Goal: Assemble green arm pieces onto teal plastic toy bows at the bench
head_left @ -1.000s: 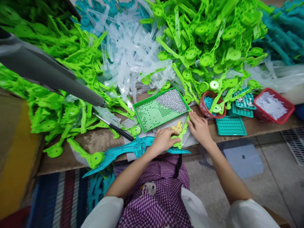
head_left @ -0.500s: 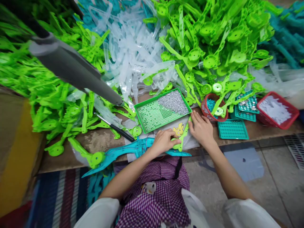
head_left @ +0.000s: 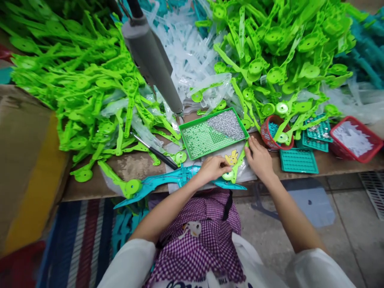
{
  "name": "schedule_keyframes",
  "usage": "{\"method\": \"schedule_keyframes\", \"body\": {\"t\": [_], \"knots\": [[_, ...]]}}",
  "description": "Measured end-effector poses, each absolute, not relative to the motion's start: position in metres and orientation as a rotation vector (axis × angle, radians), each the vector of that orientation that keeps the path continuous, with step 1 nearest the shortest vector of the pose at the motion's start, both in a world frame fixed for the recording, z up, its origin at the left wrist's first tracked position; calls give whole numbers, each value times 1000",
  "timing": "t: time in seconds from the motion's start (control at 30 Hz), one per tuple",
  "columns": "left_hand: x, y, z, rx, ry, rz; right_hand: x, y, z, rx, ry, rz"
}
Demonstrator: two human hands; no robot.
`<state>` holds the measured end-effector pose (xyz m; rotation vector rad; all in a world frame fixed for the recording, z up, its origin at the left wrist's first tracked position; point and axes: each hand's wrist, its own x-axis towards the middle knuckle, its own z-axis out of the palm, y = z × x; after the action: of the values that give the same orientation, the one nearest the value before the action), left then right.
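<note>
Worn brown tabletop [head_left: 129,168] runs under great heaps of lime-green parts [head_left: 75,80], and near its front edge one slim green piece [head_left: 239,164] lies slanted between the person's hands. Over its round end the left grip [head_left: 211,168] is curled, though I can't tell whether it's pinching anything. By its upper end the right grip [head_left: 259,158] rests with fingers stretched out, thumb apart. Just beside lies a yellow figure [head_left: 231,157]; beyond sits a green tray [head_left: 196,144] of small silvery bits [head_left: 229,123]. A long teal piece [head_left: 153,182] passes beneath the left forearm, near a black-handled tool [head_left: 163,158].
</note>
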<state>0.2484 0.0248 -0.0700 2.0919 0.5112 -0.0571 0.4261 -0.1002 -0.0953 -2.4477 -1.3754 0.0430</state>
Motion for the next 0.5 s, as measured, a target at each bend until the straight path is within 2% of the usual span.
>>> {"method": "schedule_keyframes", "body": {"t": [0.3,0.43,0.5], "knots": [[249,26,-69,2124,534,-93,426,-103,-88,-2352,-1467,-75],[249,26,-73,2126,557,-112,397,-73,-38,-1993,-1204,-274],[249,26,-76,2134,576,-118,376,-30,-4,-1764,-1170,-122]]}}
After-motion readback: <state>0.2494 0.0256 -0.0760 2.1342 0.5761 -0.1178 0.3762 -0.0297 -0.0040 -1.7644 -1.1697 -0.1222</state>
